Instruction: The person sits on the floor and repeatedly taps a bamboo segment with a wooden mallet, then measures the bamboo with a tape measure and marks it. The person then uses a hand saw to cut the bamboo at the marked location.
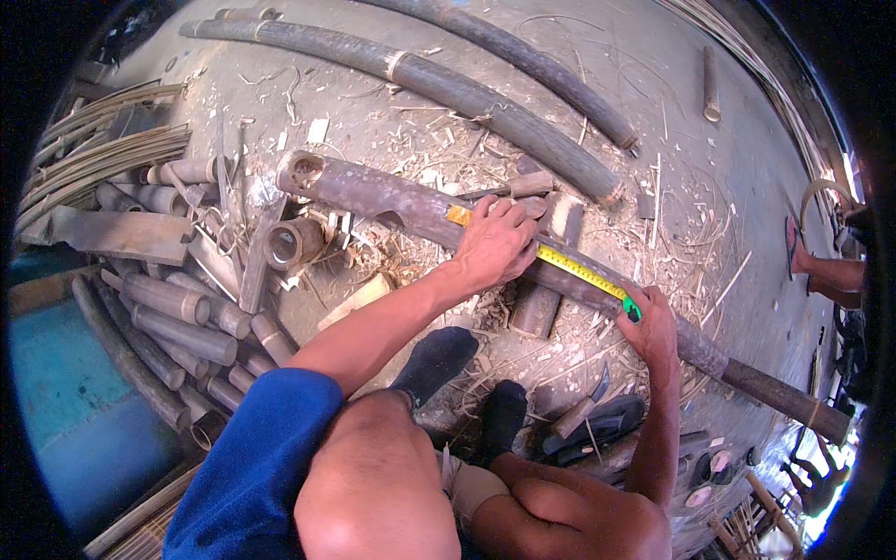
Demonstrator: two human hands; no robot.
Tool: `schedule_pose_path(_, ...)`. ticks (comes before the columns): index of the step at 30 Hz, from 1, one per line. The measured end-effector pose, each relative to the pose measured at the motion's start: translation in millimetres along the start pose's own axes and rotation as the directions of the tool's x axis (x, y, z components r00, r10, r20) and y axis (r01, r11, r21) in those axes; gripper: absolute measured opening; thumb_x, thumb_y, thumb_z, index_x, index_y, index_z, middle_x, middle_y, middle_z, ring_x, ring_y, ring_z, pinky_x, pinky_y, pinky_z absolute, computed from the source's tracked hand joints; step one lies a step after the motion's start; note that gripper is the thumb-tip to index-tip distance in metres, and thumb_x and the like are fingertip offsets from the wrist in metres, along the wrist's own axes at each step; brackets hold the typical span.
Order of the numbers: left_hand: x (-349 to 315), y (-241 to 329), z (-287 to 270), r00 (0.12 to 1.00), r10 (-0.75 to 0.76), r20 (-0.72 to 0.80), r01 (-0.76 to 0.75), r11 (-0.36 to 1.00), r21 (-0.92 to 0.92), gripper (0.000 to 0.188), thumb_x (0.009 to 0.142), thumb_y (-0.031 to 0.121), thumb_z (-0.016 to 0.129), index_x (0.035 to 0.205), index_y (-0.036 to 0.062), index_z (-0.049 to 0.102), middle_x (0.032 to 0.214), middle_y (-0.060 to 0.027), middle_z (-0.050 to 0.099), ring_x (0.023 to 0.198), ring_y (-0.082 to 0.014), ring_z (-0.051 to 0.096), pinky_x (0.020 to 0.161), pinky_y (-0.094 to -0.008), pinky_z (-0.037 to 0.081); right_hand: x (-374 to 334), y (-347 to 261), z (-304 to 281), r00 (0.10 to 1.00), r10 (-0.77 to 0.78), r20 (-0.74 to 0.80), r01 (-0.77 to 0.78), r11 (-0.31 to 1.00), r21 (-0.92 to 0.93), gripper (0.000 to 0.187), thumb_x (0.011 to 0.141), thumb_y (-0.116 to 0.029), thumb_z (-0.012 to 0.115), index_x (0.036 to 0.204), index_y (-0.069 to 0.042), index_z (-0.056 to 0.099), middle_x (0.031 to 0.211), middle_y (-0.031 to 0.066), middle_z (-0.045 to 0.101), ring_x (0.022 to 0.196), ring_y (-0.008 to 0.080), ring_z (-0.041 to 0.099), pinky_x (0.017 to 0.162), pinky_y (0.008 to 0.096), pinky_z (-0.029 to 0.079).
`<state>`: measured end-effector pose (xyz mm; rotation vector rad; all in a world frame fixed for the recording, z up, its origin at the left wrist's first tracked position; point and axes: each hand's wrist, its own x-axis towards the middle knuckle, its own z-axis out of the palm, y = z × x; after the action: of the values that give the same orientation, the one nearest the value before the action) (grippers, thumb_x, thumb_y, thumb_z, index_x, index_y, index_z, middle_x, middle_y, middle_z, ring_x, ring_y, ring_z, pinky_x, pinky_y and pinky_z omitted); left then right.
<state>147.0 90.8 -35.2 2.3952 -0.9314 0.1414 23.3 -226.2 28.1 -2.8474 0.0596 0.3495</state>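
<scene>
A long brown bamboo pole (411, 203) lies slantwise in front of me, its open, hollow end at the left. A yellow tape measure blade (583, 271) is stretched along its upper side. My left hand (495, 241) wraps over the pole, its fingers pressing the blade down; a yellow-orange piece (458, 216) shows just left of it. The green tape measure case (633, 309) is gripped by my right hand (653, 327), against the pole farther right. Beneath the pole a short bamboo block (537, 310) crosses it. Part of the blade is hidden under my left hand.
Two thick bamboo poles (467, 107) lie beyond, over shavings on the floor. Cut bamboo pieces (177, 303) are heaped at the left. Near my feet lie a curved blade tool (581, 408) and a dark sandal (607, 425). Another person's foot (798, 250) is at the right.
</scene>
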Motion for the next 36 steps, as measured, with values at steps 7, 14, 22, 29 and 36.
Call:
schedule_pose_path(7, -3.0, -4.4, 5.5, 0.999, -0.022, -0.041, 0.022, 1.0, -0.011, 0.019, 0.087, 0.026, 0.072, 0.094, 0.0084, 0.067, 0.1, -0.0096, 0.061, 0.104, -0.0293, 0.058, 0.106, -0.0495, 0.039, 4.0, 1.1, 7.5, 0.999, -0.029, -0.032, 0.03, 0.999, 0.016, 0.052, 0.078, -0.022, 0.076, 0.13, -0.015, 0.072, 0.104, 0.0199, 0.064, 0.095, 0.0395, 0.067, 0.083, 0.0481, 0.056)
schedule_pose_path(14, -3.9, -4.6, 7.4, 0.999, -0.012, -0.042, 0.013, 1.0, 0.003, 0.02, 0.088, 0.026, 0.071, 0.097, 0.0083, 0.067, 0.102, -0.01, 0.061, 0.106, -0.0298, 0.058, 0.106, -0.05, 0.039, 4.3, 2.3, 7.1, 0.999, -0.028, -0.02, 0.028, 0.999, -0.019, 0.051, 0.08, -0.023, 0.074, 0.13, -0.014, 0.072, 0.106, 0.0212, 0.063, 0.097, 0.0412, 0.066, 0.084, 0.0496, 0.055)
schedule_pose_path(22, -6.1, -8.3, 12.6, 0.999, -0.013, -0.043, 0.015, 0.999, 0.042, 0.027, 0.091, 0.029, 0.071, 0.106, 0.0075, 0.064, 0.108, -0.0129, 0.06, 0.108, -0.0329, 0.057, 0.106, -0.0513, 0.04, 8.5, -6.3, 7.5, 0.999, 0.042, 0.018, -0.04, 0.994, -0.106, 0.045, 0.084, -0.028, 0.07, 0.127, -0.015, 0.073, 0.104, 0.0221, 0.066, 0.099, 0.0408, 0.067, 0.085, 0.0508, 0.055)
schedule_pose_path(29, -3.1, -8.7, 11.8, 1.0, 0.001, 0.015, -0.002, 1.0, 0.029, 0.026, 0.089, 0.025, 0.072, 0.106, 0.0073, 0.063, 0.111, -0.0127, 0.063, 0.113, -0.0334, 0.059, 0.107, -0.0506, 0.04, 26.5, -29.2, 4.0, 0.977, 0.203, 0.06, -0.176, 0.936, -0.303, 0.048, 0.094, -0.055, 0.063, 0.098, -0.011, 0.081, 0.089, 0.0219, 0.072, 0.083, 0.0391, 0.074, 0.072, 0.0516, 0.059)
schedule_pose_path(36, -0.3, -8.4, 6.9, 0.999, 0.02, 0.025, -0.02, 1.0, 0.014, 0.024, 0.089, 0.023, 0.072, 0.102, 0.0058, 0.062, 0.107, -0.0128, 0.063, 0.109, -0.0338, 0.059, 0.105, -0.0502, 0.041, 39.5, -50.2, -10.8, 0.979, 0.17, 0.109, -0.118, 0.921, -0.37, 0.056, 0.097, -0.058, 0.06, 0.088, -0.006, 0.077, 0.079, 0.0169, 0.074, 0.074, 0.034, 0.075, 0.067, 0.0468, 0.059)
